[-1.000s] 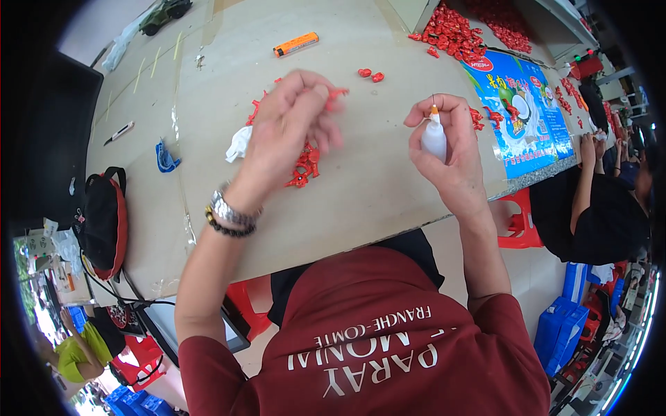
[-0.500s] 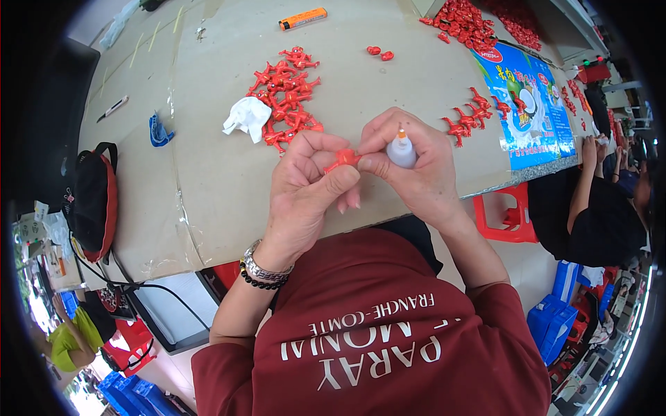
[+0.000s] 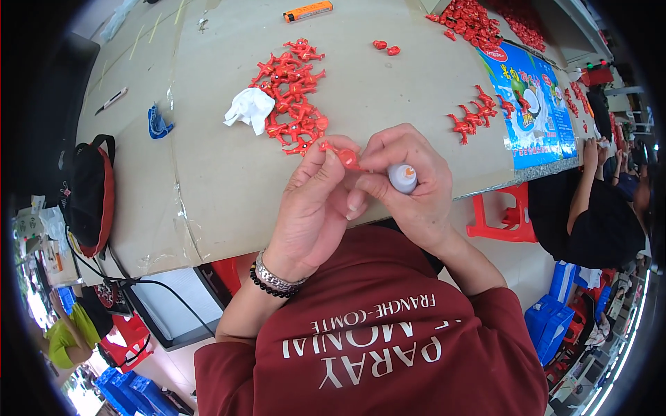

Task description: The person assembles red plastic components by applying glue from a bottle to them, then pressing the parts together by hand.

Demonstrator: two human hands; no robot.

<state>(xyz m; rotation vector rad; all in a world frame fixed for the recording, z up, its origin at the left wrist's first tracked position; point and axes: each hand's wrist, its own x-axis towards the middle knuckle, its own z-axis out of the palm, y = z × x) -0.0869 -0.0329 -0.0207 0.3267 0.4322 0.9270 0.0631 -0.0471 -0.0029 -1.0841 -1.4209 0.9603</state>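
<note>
Above the near table edge, my left hand (image 3: 311,197) pinches a small red toy figure (image 3: 347,159) between thumb and finger. My right hand (image 3: 420,184) is closed around a small white squeeze bottle (image 3: 400,182) with an orange tip, tilted up toward the camera. Its thumb and forefinger also meet at the right end of the figure. Fingers partly hide the figure, so its exact shape does not show. Just beyond my left hand lies a cluster of similar red figures (image 3: 295,90), touching a crumpled white tissue (image 3: 250,109).
A short row of red figures (image 3: 473,116) lies right, beside a blue printed sheet (image 3: 531,104). Two red pieces (image 3: 386,48) and an orange box (image 3: 308,12) sit farther back. Heaped red parts (image 3: 465,24) fill the far right. A black-red bag (image 3: 94,194) stands left.
Both hands have shifted slightly; the figure is turned, its left end raised. The bottle's tip now points more toward the camera. The view has shifted a little.
</note>
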